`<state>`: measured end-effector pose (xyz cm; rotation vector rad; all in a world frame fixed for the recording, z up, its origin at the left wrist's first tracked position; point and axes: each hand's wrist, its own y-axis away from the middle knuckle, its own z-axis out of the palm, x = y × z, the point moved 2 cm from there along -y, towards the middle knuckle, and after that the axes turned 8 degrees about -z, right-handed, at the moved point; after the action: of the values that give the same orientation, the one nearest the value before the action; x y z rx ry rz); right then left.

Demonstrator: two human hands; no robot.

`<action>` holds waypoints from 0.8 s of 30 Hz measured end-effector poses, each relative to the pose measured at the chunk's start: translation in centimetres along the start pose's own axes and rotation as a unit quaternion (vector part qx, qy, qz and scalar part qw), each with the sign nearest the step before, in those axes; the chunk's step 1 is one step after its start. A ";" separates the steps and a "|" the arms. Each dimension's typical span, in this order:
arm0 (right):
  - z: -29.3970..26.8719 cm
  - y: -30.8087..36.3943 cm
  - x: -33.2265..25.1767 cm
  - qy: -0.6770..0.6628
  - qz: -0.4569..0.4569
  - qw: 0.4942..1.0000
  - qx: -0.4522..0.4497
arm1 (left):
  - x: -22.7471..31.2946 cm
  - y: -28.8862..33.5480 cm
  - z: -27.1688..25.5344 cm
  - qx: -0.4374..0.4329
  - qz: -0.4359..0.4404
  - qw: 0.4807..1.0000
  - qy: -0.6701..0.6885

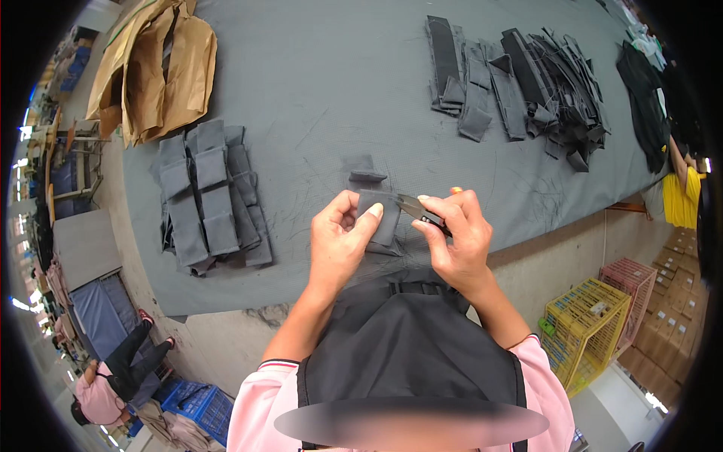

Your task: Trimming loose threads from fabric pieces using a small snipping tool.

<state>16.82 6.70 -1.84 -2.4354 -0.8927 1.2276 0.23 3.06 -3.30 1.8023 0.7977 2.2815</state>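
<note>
Left fingers (367, 218) pinch gray cloth (386, 221) and right fingers (461, 217) clasp apparent dark snips (419, 212), forearms (303, 320) slanting inward.

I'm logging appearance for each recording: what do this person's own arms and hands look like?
The left hand and right hand are ungloved, the forearms bare. Pink short sleeves end in dark-striped trim. A small yellow-gold item, possibly a ring, shows at the right hand.
</note>
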 end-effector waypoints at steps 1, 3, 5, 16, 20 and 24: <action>0.2 -0.2 0.0 0.011 -0.007 1.000 -0.002 | 0.1 0.1 0.1 -0.004 -0.009 1.000 0.007; 0.8 -0.2 0.4 -0.012 -0.013 1.000 0.012 | 0.3 0.2 0.1 -0.001 -0.012 1.000 0.014; 0.7 -0.1 0.4 -0.036 -0.019 0.999 0.024 | 0.2 0.2 -0.1 0.003 -0.015 1.000 0.022; 3.2 -1.8 1.1 -0.362 0.238 0.901 0.026 | -1.1 -0.2 -0.8 -0.117 -0.086 0.979 0.145; 4.5 -2.5 2.6 -0.518 0.429 0.736 -0.078 | -1.5 -0.5 -0.4 -0.105 -0.068 0.992 0.014; 5.6 -1.1 2.9 -0.387 0.315 0.867 0.020 | -3.4 -2.6 -0.8 -0.049 -0.111 0.992 0.044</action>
<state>13.24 9.21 -6.53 -2.2427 -0.1574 2.5223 -0.11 3.61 -7.56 1.5003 0.8379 2.2269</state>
